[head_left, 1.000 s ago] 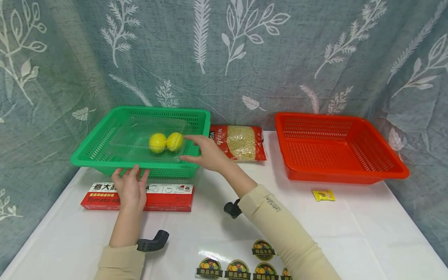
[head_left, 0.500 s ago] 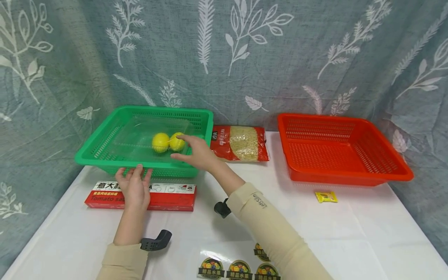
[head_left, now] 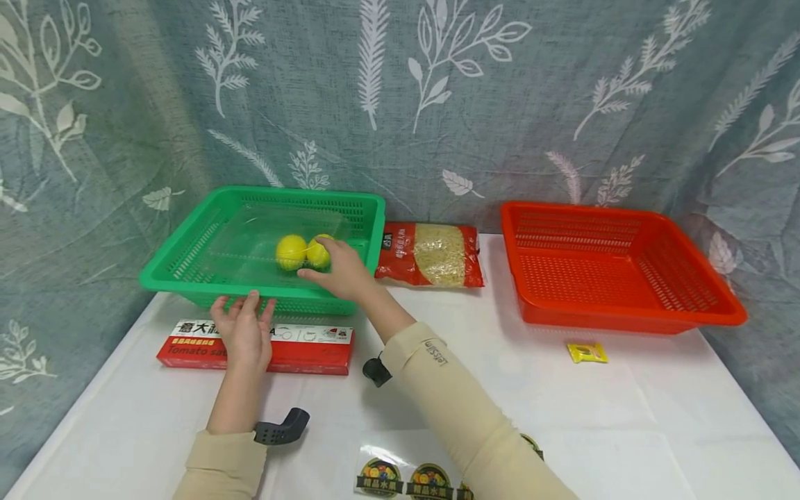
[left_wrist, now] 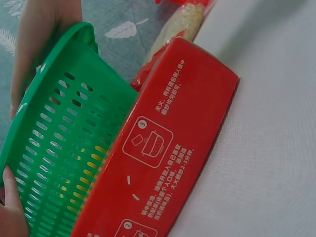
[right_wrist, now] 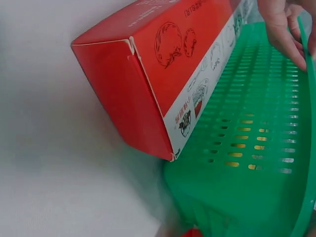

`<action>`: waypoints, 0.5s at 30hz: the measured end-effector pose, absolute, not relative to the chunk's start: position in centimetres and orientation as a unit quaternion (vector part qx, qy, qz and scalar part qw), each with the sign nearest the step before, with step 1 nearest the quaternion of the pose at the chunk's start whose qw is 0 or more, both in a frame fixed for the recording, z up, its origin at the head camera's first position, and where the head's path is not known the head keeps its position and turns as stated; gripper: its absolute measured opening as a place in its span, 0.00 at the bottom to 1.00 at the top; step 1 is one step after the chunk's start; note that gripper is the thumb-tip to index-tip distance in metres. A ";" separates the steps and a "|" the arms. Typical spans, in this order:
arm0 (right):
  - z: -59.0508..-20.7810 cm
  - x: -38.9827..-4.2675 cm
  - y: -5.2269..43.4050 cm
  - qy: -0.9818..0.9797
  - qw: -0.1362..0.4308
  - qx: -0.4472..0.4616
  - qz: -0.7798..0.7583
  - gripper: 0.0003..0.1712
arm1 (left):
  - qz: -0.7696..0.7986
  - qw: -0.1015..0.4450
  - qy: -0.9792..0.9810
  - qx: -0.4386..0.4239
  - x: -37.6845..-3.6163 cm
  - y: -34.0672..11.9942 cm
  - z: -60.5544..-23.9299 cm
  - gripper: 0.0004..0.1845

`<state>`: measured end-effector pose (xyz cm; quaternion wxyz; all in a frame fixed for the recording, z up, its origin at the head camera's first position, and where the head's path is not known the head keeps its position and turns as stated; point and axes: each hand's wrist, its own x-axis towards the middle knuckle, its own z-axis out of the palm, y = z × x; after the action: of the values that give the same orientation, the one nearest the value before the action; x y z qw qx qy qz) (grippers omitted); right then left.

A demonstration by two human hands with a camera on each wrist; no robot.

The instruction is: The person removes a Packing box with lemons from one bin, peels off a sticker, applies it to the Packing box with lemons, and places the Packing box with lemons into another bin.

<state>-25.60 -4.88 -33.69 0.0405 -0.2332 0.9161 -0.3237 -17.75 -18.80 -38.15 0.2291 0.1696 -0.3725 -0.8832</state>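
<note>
Yellow balls (head_left: 303,251), two touching side by side inside the green basket (head_left: 181,267), under a clear plastic tray (head_left: 250,232). Right hand (head_left: 337,272) reaching over the near rim, relaxed fingers touching the right-hand ball, gripping nothing. Left hand (head_left: 242,333) flat and open on the red box (head_left: 312,344) beside the basket, farther from the balls.

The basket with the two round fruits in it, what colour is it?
The basket is green with slotted walls, seen best in the head view.
</note>
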 end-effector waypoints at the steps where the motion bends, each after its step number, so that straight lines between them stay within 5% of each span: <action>1: -33.7 -25.6 -5.0 0.918 0.043 -0.228 -0.321 0.40 | -0.884 0.229 -0.371 0.169 -17.8 -18.8 -38.1 0.22; 15: -33.6 -26.4 -5.8 0.929 0.069 -0.184 -0.315 0.41 | -0.881 0.234 -0.372 0.176 -17.8 -18.8 -37.8 0.21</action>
<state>-26.38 -5.81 -33.65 0.0687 -0.1841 0.9287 -0.3146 -17.80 -18.77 -37.85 0.2338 0.1764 -0.3719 -0.8809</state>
